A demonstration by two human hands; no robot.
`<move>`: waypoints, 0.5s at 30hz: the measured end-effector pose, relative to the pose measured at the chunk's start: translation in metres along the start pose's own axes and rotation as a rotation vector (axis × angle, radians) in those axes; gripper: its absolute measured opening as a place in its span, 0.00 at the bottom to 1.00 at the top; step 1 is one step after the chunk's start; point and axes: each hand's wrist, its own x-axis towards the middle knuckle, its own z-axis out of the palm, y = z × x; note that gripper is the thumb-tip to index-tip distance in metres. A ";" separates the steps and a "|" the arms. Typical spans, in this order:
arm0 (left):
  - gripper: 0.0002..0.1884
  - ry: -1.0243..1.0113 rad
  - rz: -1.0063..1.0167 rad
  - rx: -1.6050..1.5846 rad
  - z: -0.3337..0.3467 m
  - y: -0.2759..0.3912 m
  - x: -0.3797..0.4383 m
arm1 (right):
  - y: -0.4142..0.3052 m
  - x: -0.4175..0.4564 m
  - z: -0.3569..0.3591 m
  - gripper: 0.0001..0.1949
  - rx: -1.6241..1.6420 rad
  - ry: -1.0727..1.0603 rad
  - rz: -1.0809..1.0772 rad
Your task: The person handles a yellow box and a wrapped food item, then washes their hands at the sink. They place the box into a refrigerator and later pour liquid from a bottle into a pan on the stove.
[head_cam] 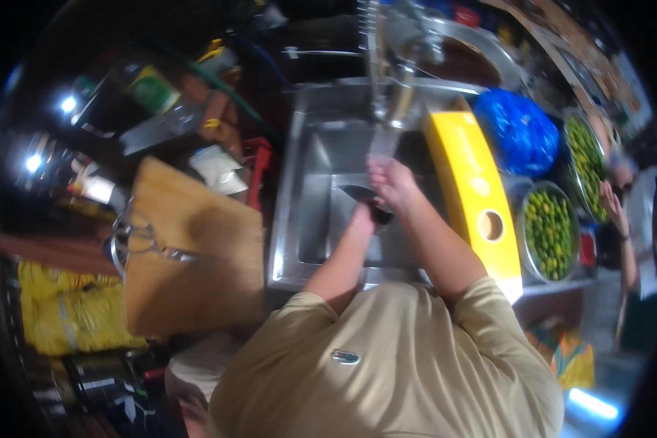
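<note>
Both my hands are over a stainless steel sink [315, 219]. My right hand [391, 180] is under a stream of water [383, 143] falling from a metal faucet [402, 98]. Its fingers look curled, but blur hides whether they hold anything. Just below and to the left, my left hand [364, 215] grips a small dark object [382, 215], partly covered by the hands and too blurred to name. A long yellow cardboard box [460, 169] with a round hole lies along the sink's right side, beside my right forearm.
A wooden board [213, 290] with a metal tool [180, 254] stands left of the sink. To the right are a blue plastic bag [517, 131] and metal bowls of small green citrus fruits [552, 235] [585, 164]. Another person's hand [614, 208] is near the farther bowl.
</note>
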 end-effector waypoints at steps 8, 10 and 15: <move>0.08 0.057 0.084 -0.164 0.006 -0.026 0.013 | -0.013 0.012 -0.009 0.13 0.321 0.037 -0.052; 0.09 0.088 0.096 -0.142 0.000 -0.025 0.018 | -0.006 0.011 0.004 0.13 0.277 0.038 0.000; 0.09 0.136 0.039 -0.171 0.037 -0.022 -0.010 | -0.025 0.008 0.004 0.10 0.055 -0.126 0.087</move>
